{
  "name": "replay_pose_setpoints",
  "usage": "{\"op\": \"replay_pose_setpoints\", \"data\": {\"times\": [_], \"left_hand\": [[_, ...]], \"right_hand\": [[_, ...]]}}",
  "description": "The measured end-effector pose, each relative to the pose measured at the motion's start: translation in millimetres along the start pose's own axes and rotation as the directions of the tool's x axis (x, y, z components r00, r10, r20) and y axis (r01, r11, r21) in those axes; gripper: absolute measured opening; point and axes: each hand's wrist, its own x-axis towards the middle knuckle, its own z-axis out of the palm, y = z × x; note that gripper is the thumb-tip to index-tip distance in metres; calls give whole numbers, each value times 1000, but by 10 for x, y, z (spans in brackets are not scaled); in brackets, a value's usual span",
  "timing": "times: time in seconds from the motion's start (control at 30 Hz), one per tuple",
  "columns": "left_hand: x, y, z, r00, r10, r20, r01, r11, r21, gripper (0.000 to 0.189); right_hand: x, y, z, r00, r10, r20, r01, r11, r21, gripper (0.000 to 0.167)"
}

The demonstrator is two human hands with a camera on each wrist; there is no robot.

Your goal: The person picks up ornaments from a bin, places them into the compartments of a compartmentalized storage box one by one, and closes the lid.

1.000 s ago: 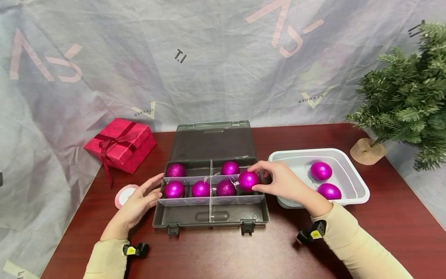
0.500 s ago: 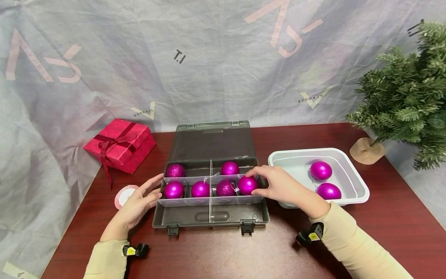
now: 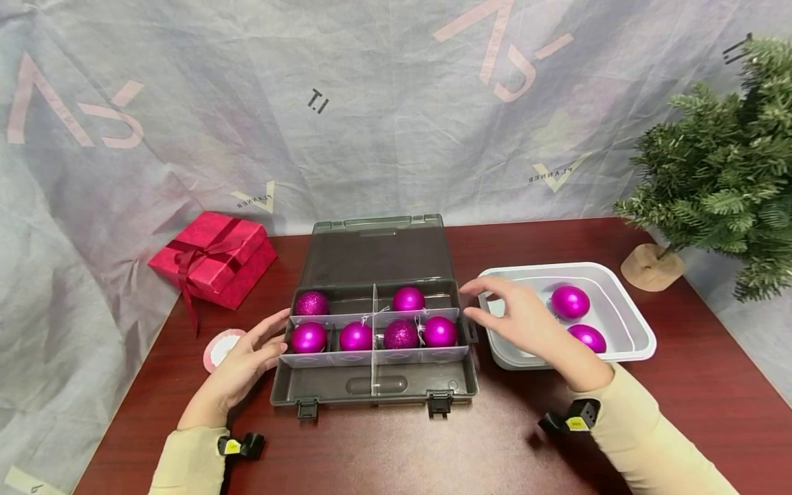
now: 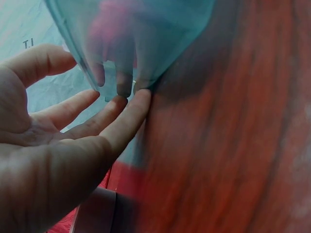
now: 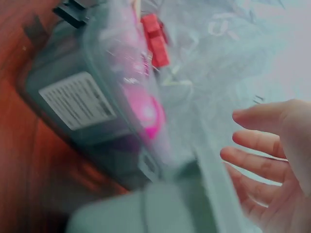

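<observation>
A dark translucent storage box point(image 3: 328, 379) lies with its lid point(image 3: 379, 254) raised behind it. Magenta bauble ornaments sit in its back and middle rows; the rightmost bauble point(image 3: 440, 332) rests in the middle row beside a glittery bauble point(image 3: 401, 334). My left hand point(image 3: 250, 361) has its fingertips against the box's left wall, as the left wrist view also shows. Between the box and a white plastic tub point(image 3: 643, 330), my right hand point(image 3: 522, 320) hovers over the tub's left rim, fingers spread and nothing in them. Two more baubles point(image 3: 570, 303) lie in the tub.
A red gift box point(image 3: 216, 258) with a ribbon stands at the back left, near a pink-and-white roll point(image 3: 224, 348) partly behind my left hand. At the right, a small artificial tree point(image 3: 724, 165) stands on a round wooden base point(image 3: 652, 268). A grey cloth hangs behind the table.
My right hand lowered a bauble into the right end of the middle row, let go of it and moved right toward the tub. The left hand stayed at the box's side.
</observation>
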Motion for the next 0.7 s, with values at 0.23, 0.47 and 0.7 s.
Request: {"op": "replay_pose_setpoints", "data": {"times": [0.23,0.47,0.7], "left_hand": [[-1,0,11,1000,5,2,-5,1000,-8,65],[-5,-1,13,1000,0,-3,0,1000,5,65],[-3,14,18,1000,-19,-8,19,1000,12,66]], "right_hand": [[-102,79,-286,976,144,-162,-141,989,33,28],[-259,237,-532,910,326,-255,-301,944,133,31],[-452,488,-689,843,429,-325,-374,901,220,37]]}}
